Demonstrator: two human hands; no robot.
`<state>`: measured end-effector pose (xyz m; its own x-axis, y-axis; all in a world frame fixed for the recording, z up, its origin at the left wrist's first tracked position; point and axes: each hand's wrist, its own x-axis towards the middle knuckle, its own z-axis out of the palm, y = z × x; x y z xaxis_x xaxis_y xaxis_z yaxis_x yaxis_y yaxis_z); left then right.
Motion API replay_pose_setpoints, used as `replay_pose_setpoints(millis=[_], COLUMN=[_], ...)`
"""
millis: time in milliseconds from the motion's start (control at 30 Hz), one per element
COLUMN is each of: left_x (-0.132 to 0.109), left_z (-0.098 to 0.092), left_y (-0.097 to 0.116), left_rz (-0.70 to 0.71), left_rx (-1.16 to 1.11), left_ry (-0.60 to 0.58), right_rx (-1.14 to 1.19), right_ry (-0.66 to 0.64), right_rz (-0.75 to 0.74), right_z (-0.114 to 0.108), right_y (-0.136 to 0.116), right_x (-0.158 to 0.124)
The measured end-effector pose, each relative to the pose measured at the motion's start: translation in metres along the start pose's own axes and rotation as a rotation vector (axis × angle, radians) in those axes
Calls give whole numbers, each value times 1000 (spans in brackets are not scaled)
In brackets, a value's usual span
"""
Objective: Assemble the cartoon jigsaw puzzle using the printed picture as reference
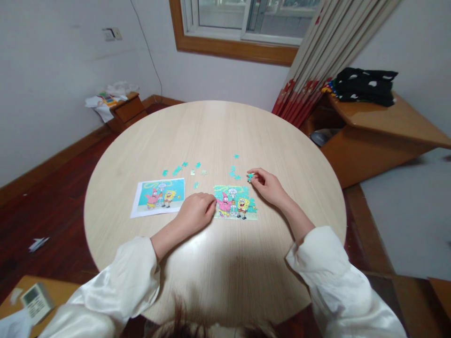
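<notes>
A partly joined jigsaw puzzle of cartoon figures lies flat on the round table, its right edge uneven. My right hand is at its upper right corner, thumb and fingers closed on a turquoise puzzle piece. At the puzzle's left edge rests my left hand, fingers curled together and touching or just beside that edge; whether anything is in them is hidden. Left of this hand is a printed reference picture with the same figures on white paper.
Loose turquoise pieces are scattered beyond the picture, and several more pieces lie above the puzzle. A wooden cabinet with dark cloth stands to the right. At lower left, a remote control sits on another wooden surface.
</notes>
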<state>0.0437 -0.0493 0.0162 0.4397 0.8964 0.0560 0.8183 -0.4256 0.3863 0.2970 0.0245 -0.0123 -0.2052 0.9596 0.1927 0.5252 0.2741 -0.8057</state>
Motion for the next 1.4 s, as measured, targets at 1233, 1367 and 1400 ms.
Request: replay_pose_setpoints(millis=[1233, 1367, 1400], left_x=[-1, -1, -1], left_z=[-2, -2, -2], left_y=[1, 1, 1], left_rz=[-9, -11, -12], left_rx=[5, 5, 4], left_ry=[-2, 5, 5], right_rx=[261, 253, 247], right_ry=[31, 27, 25], right_rz=[125, 124, 124], right_z=[1, 1, 1], right_y=[-1, 0, 0], right_x=[1, 1, 1])
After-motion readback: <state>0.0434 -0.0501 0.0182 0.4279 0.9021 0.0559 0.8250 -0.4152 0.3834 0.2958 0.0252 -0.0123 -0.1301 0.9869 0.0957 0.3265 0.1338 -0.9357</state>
